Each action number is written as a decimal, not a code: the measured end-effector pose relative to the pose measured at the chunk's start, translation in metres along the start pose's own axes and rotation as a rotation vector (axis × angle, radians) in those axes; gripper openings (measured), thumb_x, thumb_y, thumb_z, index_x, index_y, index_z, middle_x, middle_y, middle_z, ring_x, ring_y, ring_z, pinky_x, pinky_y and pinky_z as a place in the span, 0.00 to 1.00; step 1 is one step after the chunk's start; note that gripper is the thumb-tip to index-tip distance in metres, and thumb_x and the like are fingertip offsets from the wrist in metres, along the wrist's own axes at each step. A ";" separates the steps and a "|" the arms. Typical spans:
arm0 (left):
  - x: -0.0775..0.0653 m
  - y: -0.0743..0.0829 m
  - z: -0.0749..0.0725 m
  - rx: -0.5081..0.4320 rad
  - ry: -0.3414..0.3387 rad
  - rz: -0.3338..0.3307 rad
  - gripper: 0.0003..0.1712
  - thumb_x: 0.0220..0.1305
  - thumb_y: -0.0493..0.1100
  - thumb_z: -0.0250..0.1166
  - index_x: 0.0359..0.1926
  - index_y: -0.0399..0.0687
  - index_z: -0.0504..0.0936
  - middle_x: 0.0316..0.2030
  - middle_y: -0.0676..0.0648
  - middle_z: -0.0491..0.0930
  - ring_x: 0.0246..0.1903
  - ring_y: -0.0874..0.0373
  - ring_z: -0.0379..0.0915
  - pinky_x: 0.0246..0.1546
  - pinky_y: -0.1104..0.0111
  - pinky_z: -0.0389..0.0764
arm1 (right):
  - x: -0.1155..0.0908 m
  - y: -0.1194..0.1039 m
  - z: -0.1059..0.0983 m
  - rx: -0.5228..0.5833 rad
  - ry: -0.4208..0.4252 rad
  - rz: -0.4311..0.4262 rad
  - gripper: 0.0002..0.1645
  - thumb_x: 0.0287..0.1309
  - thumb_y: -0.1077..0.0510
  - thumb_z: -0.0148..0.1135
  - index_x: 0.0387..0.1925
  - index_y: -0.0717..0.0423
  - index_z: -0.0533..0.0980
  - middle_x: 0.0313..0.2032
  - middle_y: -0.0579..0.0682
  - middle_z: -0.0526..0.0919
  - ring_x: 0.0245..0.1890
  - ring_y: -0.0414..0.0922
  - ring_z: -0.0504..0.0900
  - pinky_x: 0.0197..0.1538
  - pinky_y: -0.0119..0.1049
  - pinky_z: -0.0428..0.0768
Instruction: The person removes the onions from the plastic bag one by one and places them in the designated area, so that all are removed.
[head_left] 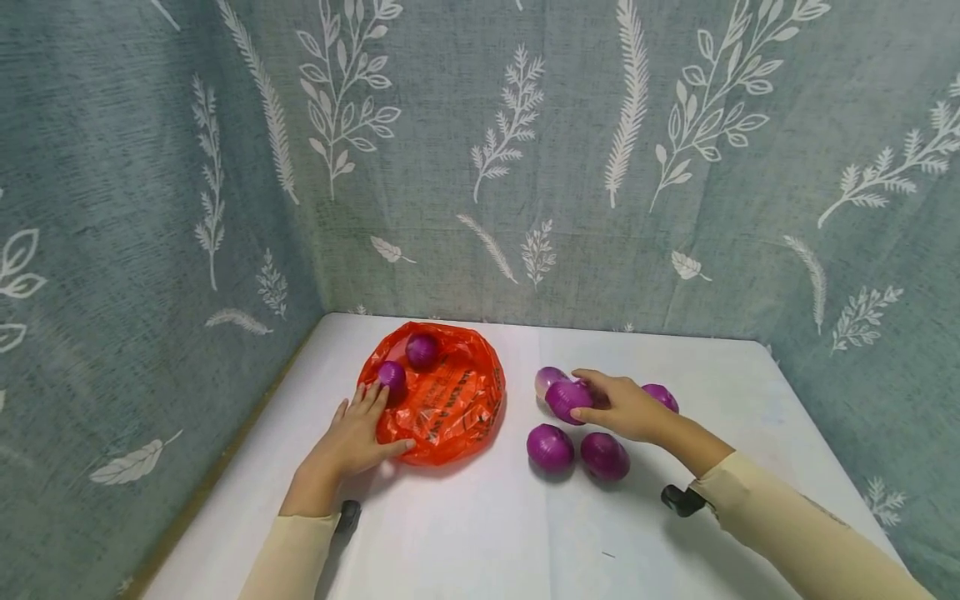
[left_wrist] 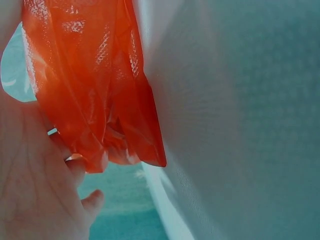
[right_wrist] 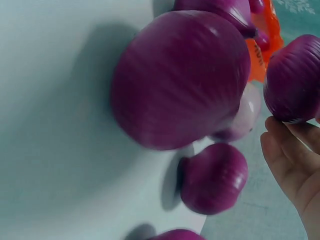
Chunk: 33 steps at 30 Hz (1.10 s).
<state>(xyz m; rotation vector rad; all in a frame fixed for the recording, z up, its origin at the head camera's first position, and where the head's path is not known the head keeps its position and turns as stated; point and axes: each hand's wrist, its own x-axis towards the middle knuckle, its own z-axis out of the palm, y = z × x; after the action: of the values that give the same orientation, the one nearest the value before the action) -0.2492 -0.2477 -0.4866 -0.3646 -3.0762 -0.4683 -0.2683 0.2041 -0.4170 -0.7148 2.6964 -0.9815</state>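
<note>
An orange-red plastic bag (head_left: 472, 400) with black print lies spread on the left half of the table, its rim standing up. Two red onions (head_left: 423, 350) are inside it. My left hand (head_left: 352, 446) rests on the bag's near-left rim with its fingers extended, the fingertips by the nearer onion (head_left: 392, 378). In the left wrist view, the bag's wall (left_wrist: 85, 75) lies along the palm. My right hand (head_left: 618, 407) grips a red onion (right_wrist: 295, 80) by its right side, above the table. Beside it is a paler, whitish-purple onion (head_left: 550, 379).
Two red onions (head_left: 551, 448) sit nearer on the white table (head_left: 465, 533), and another (head_left: 660, 397) is behind my right wrist. A further onion (right_wrist: 180, 235) shows at the bottom of the right wrist view. Patterned green cloth (head_left: 450, 167) surrounds the table's back and sides.
</note>
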 end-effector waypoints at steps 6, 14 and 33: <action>-0.002 0.000 -0.001 0.001 0.001 0.009 0.68 0.49 0.82 0.56 0.75 0.36 0.50 0.75 0.36 0.43 0.72 0.35 0.32 0.68 0.40 0.38 | -0.013 0.010 -0.007 0.022 0.040 -0.009 0.45 0.58 0.37 0.65 0.69 0.56 0.64 0.52 0.55 0.81 0.51 0.53 0.81 0.52 0.49 0.79; -0.001 -0.002 -0.001 0.003 0.011 0.019 0.68 0.50 0.82 0.55 0.75 0.37 0.50 0.75 0.37 0.43 0.72 0.35 0.33 0.68 0.40 0.38 | -0.030 0.026 -0.008 0.081 0.094 0.003 0.40 0.57 0.42 0.68 0.65 0.57 0.68 0.48 0.55 0.82 0.45 0.51 0.82 0.46 0.44 0.82; 0.002 -0.002 -0.002 0.008 0.022 0.051 0.68 0.50 0.81 0.56 0.74 0.35 0.51 0.75 0.35 0.44 0.72 0.34 0.33 0.68 0.40 0.38 | -0.073 0.068 -0.005 0.118 0.236 0.079 0.35 0.56 0.50 0.71 0.61 0.62 0.72 0.47 0.57 0.81 0.46 0.52 0.80 0.47 0.43 0.81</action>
<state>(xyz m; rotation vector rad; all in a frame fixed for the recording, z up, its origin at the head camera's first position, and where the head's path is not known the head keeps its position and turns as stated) -0.2514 -0.2502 -0.4853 -0.4328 -3.0384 -0.4551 -0.2318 0.2883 -0.4568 -0.4937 2.8074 -1.2645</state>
